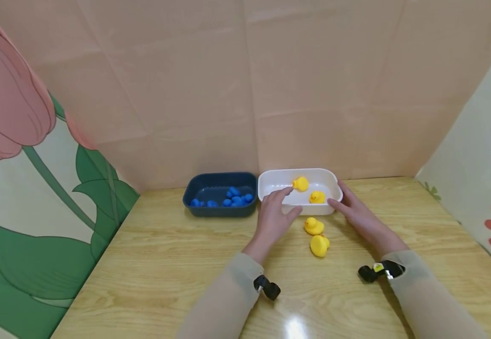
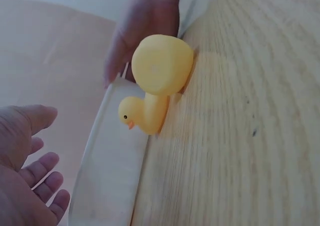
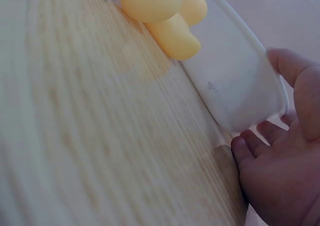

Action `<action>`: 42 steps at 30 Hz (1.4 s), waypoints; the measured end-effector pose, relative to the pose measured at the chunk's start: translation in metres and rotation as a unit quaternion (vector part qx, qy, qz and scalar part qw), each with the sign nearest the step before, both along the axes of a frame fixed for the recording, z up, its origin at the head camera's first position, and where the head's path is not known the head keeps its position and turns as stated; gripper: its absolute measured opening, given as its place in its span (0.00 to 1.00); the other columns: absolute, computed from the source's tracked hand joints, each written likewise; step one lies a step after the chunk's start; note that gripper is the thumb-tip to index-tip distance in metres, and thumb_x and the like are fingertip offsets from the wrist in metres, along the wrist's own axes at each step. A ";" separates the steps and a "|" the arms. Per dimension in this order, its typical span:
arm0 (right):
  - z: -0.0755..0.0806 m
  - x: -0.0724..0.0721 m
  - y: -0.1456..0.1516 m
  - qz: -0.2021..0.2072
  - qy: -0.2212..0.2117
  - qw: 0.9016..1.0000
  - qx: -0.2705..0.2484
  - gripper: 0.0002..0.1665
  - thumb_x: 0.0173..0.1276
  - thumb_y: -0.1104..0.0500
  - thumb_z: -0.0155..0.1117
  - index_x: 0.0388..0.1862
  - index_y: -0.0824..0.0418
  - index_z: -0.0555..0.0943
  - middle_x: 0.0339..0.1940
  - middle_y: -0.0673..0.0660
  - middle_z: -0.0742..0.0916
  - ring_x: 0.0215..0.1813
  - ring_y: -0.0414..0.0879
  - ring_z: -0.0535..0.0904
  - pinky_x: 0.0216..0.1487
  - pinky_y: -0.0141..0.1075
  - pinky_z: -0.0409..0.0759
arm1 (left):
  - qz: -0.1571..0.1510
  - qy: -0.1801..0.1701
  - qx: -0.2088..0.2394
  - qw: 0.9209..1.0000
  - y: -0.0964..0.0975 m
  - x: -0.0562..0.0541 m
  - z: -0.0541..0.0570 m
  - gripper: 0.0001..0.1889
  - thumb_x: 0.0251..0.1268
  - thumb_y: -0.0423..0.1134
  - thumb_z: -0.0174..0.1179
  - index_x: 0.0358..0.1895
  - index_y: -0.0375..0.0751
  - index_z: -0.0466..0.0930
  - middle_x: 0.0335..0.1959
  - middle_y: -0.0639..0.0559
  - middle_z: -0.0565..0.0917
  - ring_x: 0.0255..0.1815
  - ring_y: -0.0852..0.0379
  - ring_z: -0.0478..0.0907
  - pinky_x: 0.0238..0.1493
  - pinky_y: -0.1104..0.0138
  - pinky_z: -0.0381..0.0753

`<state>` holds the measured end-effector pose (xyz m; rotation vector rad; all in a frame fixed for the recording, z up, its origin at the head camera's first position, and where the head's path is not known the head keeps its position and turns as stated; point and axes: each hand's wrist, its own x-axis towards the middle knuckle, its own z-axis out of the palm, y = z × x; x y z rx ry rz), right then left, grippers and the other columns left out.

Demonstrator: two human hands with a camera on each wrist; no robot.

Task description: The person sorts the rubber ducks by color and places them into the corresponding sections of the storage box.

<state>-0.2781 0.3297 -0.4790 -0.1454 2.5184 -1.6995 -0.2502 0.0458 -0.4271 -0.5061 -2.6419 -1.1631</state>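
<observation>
My left hand (image 1: 273,217) hovers over the front left part of a white plastic tub (image 1: 279,208), thumb and fingers spread, holding nothing. At the tub's right end, my right hand (image 1: 361,217) grips the corner, thumb at the rim and fingers along the end wall. Inside the tub lie two yellow rubber ducks, one tipped over (image 1: 301,183) and one upright (image 1: 317,197). On the table before it, between my hands, stands another rubber duck (image 1: 314,226); a further one lies tipped with its flat base (image 2: 162,63) showing in the left wrist view.
A dark blue tub (image 1: 220,213) stands just left of the white one, with several small blue objects (image 1: 237,201) in it. Both tubs are on a wooden table (image 1: 156,282), close to a beige backdrop (image 1: 186,117). Flower-patterned panels flank the table.
</observation>
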 end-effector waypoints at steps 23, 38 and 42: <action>0.001 -0.001 -0.001 0.012 0.011 1.000 -0.011 0.61 0.85 0.33 0.61 0.94 0.42 0.30 0.94 0.59 0.40 0.92 0.66 0.33 0.84 0.73 0.33 | -0.103 -0.049 -0.024 0.993 0.003 0.038 -0.016 0.36 0.74 0.55 0.75 0.81 0.55 0.75 0.73 0.61 0.81 0.75 0.57 0.73 0.77 0.58 0.74; 0.000 -0.001 0.000 0.012 0.024 1.000 -0.006 0.60 0.85 0.33 0.60 0.94 0.42 0.31 0.94 0.59 0.42 0.92 0.66 0.35 0.83 0.74 0.34 | -0.161 -0.062 -0.070 0.983 0.010 0.046 -0.029 0.39 0.71 0.60 0.76 0.81 0.55 0.76 0.75 0.62 0.79 0.72 0.58 0.73 0.74 0.62 0.75; 0.000 0.000 0.000 0.013 0.016 1.000 -0.007 0.61 0.85 0.33 0.60 0.94 0.42 0.30 0.94 0.59 0.41 0.92 0.66 0.33 0.83 0.75 0.33 | -0.161 -0.063 -0.090 0.981 0.011 0.047 -0.032 0.40 0.69 0.61 0.77 0.81 0.56 0.77 0.74 0.62 0.79 0.69 0.60 0.74 0.73 0.65 0.75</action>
